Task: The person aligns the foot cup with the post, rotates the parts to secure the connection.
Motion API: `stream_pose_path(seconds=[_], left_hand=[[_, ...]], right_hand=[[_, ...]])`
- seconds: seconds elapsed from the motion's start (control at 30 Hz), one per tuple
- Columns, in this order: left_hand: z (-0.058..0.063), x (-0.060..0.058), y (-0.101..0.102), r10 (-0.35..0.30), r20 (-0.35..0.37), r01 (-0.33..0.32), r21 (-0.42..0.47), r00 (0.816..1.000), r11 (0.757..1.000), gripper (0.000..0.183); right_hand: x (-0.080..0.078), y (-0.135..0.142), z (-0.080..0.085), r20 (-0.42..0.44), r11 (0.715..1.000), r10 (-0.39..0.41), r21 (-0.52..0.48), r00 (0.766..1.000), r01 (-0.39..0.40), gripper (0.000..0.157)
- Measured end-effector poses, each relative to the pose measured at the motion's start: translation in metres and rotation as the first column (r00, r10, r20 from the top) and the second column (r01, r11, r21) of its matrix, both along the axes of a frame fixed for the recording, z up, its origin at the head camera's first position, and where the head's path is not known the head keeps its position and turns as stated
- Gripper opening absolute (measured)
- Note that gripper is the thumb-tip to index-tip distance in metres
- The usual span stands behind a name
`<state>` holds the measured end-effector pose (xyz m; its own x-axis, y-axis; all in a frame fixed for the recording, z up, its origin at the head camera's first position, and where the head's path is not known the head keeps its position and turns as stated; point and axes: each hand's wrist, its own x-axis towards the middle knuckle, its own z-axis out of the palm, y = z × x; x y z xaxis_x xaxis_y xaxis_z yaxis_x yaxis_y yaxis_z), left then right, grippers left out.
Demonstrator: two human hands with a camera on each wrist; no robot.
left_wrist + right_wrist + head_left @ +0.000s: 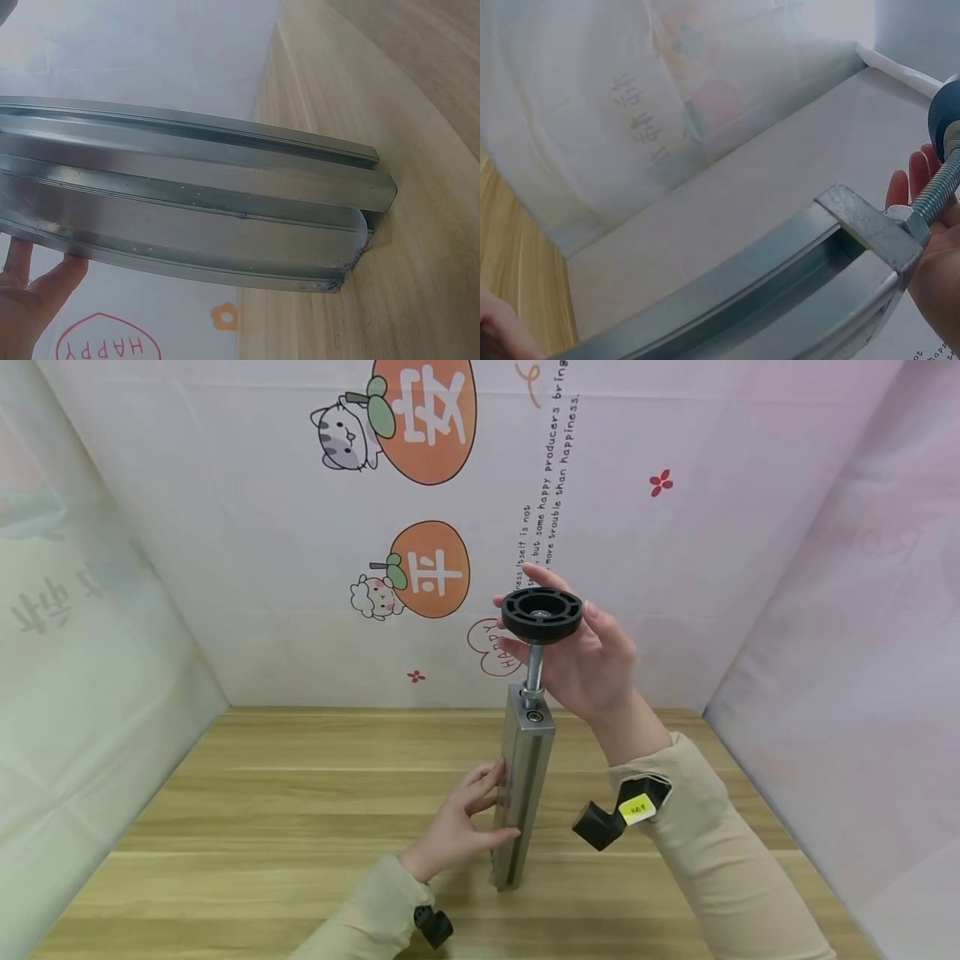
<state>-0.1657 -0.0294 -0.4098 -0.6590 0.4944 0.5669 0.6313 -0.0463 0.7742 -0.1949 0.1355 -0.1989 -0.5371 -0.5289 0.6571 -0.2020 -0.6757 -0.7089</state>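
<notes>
Left fingers (pixel 482 783) on slotted metal profile (pixel 525 785)

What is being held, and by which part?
The left grip holds the metal profile by its long body; whether the right grip holds the black foot cannot be told.

The tabletop (pixel 300 810) in front of me is yellowish-brown wood grain, streaked side to side. A slotted metal extrusion (pixel 525 793) stands on end upon it.
</notes>
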Motion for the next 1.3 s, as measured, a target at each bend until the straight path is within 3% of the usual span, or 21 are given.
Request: stream_pose_path(seconds=[0.37, 0.73, 1.0, 1.3], left_hand=[[-0.003, -0.001, 0.0, 0.001, -0.014, -0.001, 0.003, 1.0, 1.0, 0.089], [-0.005, -0.001, 0.001, -0.004, -0.013, 0.004, 0.012, 1.0, 1.0, 0.087], [-0.004, 0.0, 0.001, -0.003, -0.03, 0.004, 0.012, 1.0, 1.0, 0.088], [-0.003, -0.002, 0.002, -0.006, -0.033, 0.007, 0.013, 0.999, 1.0, 0.087]], right_hand=[[-0.001, 0.0, 0.0, -0.012, 0.999, 0.04, -0.02, 0.999, -0.04, 0.044], [0.002, 0.001, 0.0, 0.016, 0.996, -0.086, 0.002, 0.996, 0.086, 0.046], [-0.001, 0.005, 0.0, -0.066, 0.995, -0.104, -0.008, 0.992, 0.104, 0.049], [-0.002, 0.012, 0.004, -0.054, 0.984, -0.179, 0.004, 0.982, 0.18, 0.055]])
